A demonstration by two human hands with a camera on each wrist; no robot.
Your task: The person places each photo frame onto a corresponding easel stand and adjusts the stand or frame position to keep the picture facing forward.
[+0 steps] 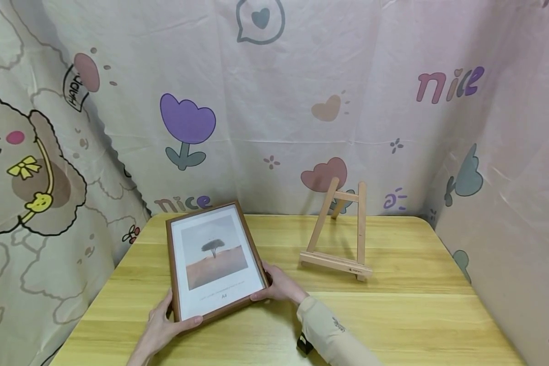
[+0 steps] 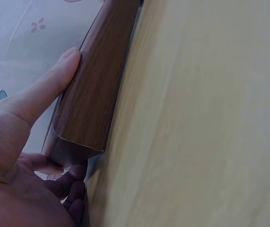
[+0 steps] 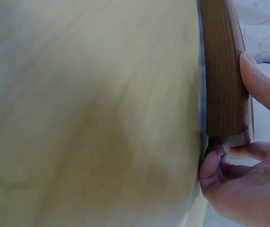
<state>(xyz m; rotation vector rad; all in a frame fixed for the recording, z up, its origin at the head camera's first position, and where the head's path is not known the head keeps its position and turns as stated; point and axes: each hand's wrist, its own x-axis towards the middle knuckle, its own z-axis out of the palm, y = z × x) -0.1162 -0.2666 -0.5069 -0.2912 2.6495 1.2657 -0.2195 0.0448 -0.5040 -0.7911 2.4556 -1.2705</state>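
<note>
A brown-framed picture [image 1: 212,256] of a lone tree, marked A4, is tilted at the left of the table. My left hand [image 1: 159,325] grips its lower left corner, the thumb along the front edge and the other fingers curled at the side and beneath. At the lower right corner my right hand [image 1: 281,285] grips the frame the same way. Both wrist views show the wooden frame edge [image 2: 94,75] between thumb and fingers, close to the tabletop. A small wooden easel [image 1: 360,223] stands to the right, apart from both hands.
The light wood table [image 1: 416,315] runs up to a patterned cloth backdrop [image 1: 274,101] behind and at both sides. The easel's front ledge [image 1: 336,262] faces the near side. A small black object [image 1: 304,344] shows beside the right sleeve.
</note>
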